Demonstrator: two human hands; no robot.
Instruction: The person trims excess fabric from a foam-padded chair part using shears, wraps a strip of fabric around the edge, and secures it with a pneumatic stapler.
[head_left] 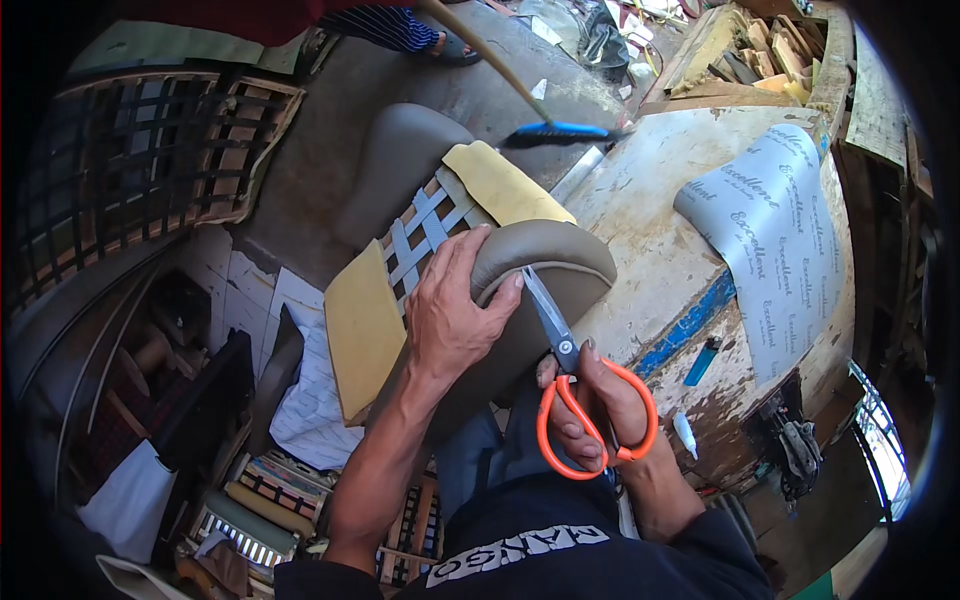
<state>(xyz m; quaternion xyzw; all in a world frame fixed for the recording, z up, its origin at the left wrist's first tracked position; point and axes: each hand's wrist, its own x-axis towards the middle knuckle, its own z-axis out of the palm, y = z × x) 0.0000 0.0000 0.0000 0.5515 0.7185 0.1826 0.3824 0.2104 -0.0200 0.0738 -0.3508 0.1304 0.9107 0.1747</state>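
Note:
A chair frame with grey-brown covering stands before me, its padded armrest [545,245] curving over at the front. My left hand [455,290] grips this armrest, fingers laid over the top and thumb near the seam. In my right hand [600,405] are scissors [560,345] with orange handles and dark blades. The blades look closed or nearly so, and their tip meets the seam edge beside my left thumb. Yellow foam pads [358,335] and crossed grey webbing [425,235] show on the chair's frame.
At right, a worn workbench [640,225] bears a printed grey sheet [775,240], a blue lighter [703,360] and a small white tube [686,435]. Beyond, another person's foot [458,50] stands near a blue broom [560,132]. A webbed frame [150,175] leans at left.

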